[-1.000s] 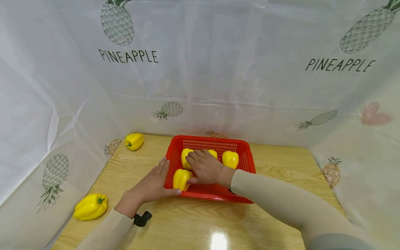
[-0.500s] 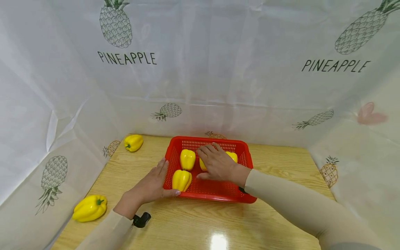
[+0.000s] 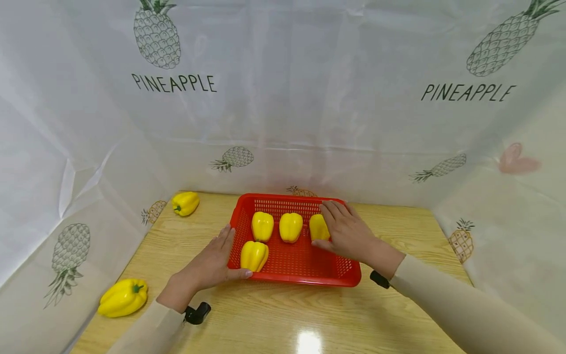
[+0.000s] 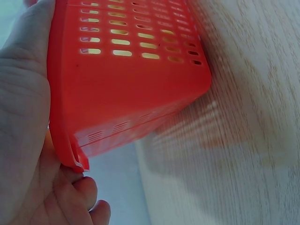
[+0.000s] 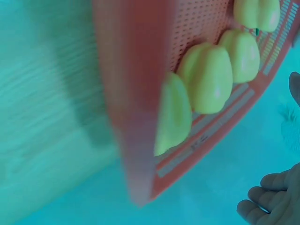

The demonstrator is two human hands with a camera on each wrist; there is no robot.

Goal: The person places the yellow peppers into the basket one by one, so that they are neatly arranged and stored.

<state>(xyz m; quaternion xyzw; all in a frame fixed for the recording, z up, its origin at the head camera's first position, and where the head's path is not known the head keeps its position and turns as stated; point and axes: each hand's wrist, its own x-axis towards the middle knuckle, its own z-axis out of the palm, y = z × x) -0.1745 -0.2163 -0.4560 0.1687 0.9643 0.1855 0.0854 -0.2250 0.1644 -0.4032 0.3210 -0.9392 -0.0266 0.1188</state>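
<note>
A red plastic basket (image 3: 300, 281) with slotted walls stands on the table. Inside it, a yellow bell pepper (image 3: 254, 256) lies front left, with another pepper (image 3: 263, 226) behind. A third pepper (image 3: 291, 227) sits at the back middle, and one more pepper (image 3: 319, 227) stands at the back right, partly hidden by my right hand (image 3: 349, 236). That hand hovers above the right side, thumb apart from the fingers, holding nothing. My left hand (image 3: 208, 260) grips the basket's front left corner, thumb over the front rim; the left wrist view shows its fingers bent at the corner.
Outside the basket, one yellow bell pepper (image 3: 185, 203) lies at the table's back left corner and another pepper (image 3: 123, 298) near its left edge. A white curtain (image 3: 283, 123) printed with pineapples encloses the wooden table (image 3: 274, 319) at the back and both sides.
My right hand has moved rightward over the peppers, from the left group to the back right one. The back middle pepper is now uncovered. My left hand stays at the basket's corner.
</note>
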